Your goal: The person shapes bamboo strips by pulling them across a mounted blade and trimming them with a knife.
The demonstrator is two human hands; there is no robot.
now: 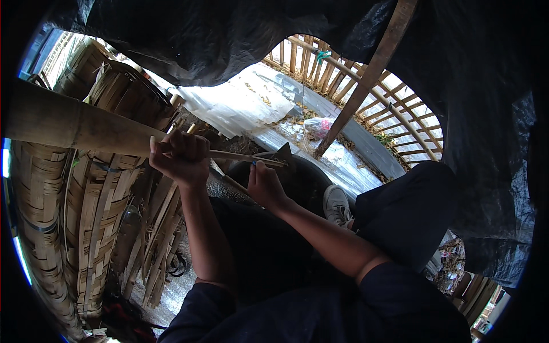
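Note:
My left hand (pixel 184 155) is closed round a thin bamboo stick (pixel 231 155), its thumb raised. The stick runs out to the right of that fist. Close to its far end, the fingers of my right hand (pixel 266 184) are pinched together at a tiny blue bit; what they grip is mostly hidden. A dark, pointed, triangular piece (pixel 283 154) stands just beyond the stick's tip. From the left, a thick bamboo pole (pixel 86 124) reaches to my left hand. Another slim rod (pixel 230 180) slants below the stick toward my right wrist.
Tall woven bamboo baskets (pixel 97 217) line the left side, with loose split bamboo strips (pixel 157 246) beside them. A dark rounded object (pixel 309 180) lies beyond my hands, near my shoe (pixel 336 204). Black sheeting (pixel 486 114), a slanting wooden post (pixel 372 74) and a bamboo fence (pixel 394 114) surround the spot.

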